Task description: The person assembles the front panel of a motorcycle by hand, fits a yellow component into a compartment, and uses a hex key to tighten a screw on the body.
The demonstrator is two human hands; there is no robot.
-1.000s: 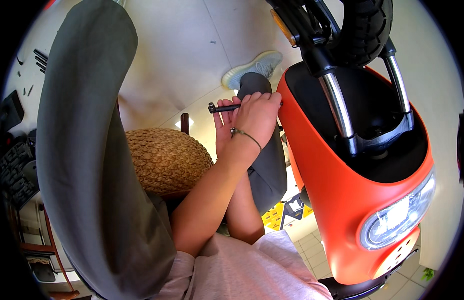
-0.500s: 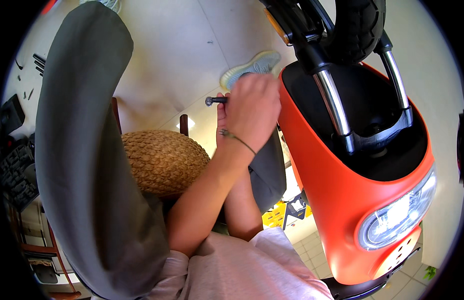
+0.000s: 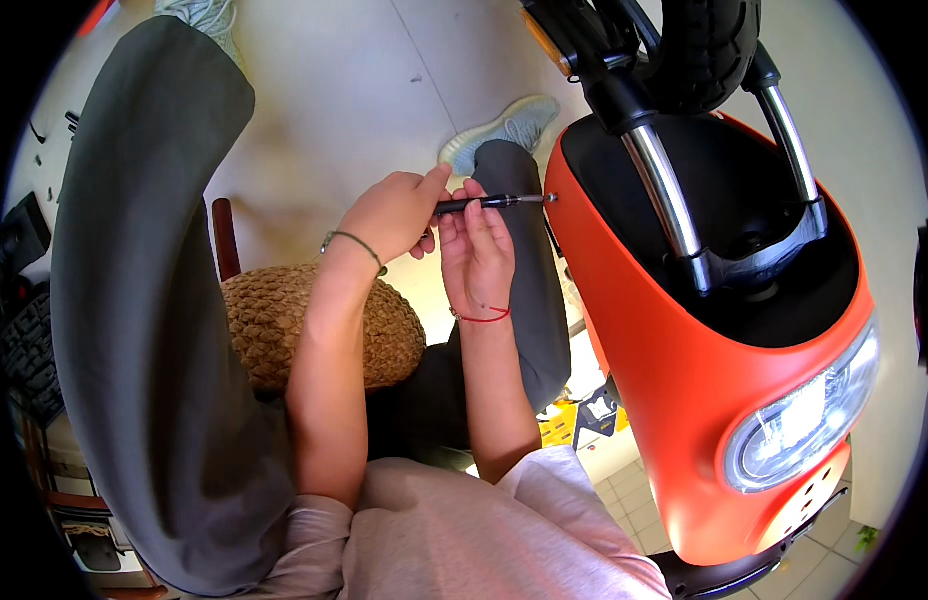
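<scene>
A black screwdriver point(image 3: 504, 201) with a thin silver shaft points right, its tip at a small screw point(image 3: 553, 197) on the side of the orange scooter body point(image 3: 624, 350). My left hand point(image 3: 392, 215), with a dark cord bracelet, is closed round the rear of the handle, which it partly hides. Palm up, my right hand point(image 3: 479, 250) with a red cord bracelet steadies the front of the handle between thumb and fingers. Whether the tip sits in the screw head, I cannot tell.
The scooter's silver fork point(image 3: 664, 190), black tyre point(image 3: 709, 50) and headlight point(image 3: 804, 415) stand at right. A woven seat point(image 3: 324, 330) lies between my legs. A black tool tray point(image 3: 29, 345) is at the far left, a yellow-and-black object point(image 3: 584, 418) beyond my right forearm.
My left hand has drawn back leftward from the scooter's side to the handle's rear. The screwdriver, earlier largely hidden behind that hand, now reaches right to the screw.
</scene>
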